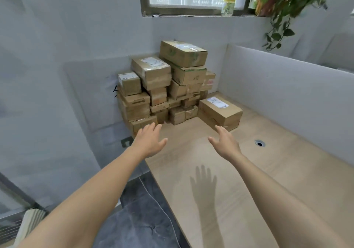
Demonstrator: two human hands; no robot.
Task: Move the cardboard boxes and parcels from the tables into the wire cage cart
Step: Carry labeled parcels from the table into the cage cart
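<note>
1. Head view has both my arms stretched out toward the stack of boxes (162,87), which is piled in the far corner of the bench (268,180) against the wall.
2. My left hand (149,142) is open, fingers straight and spread, holding nothing. It hovers just short of the low front box (143,123) at the stack's left foot.
3. My right hand (225,142) is likewise open and empty. It is near the front corner of the single box (220,111) that lies alone on the bench, just right of the stack.
4. I take this to be the reach before a pick-up: nothing is lifted, and the load sits on the bench.
5. The next move calls for choosing well.
   - The single box is free on top and on its near sides, so I could put a hand on each end and lift it.
   - Pulling a low box out of the stack could bring the top box (183,53) down.
6. The bench's left edge runs under my left hand with the floor below, and the stack's left column stands close to that edge. A partition (287,83) closes off the right side. The open room is the bare bench toward me, past the cable hole (260,143).
7. I cannot tell where the cart is; thin bars at the lower left may belong to it.
</note>
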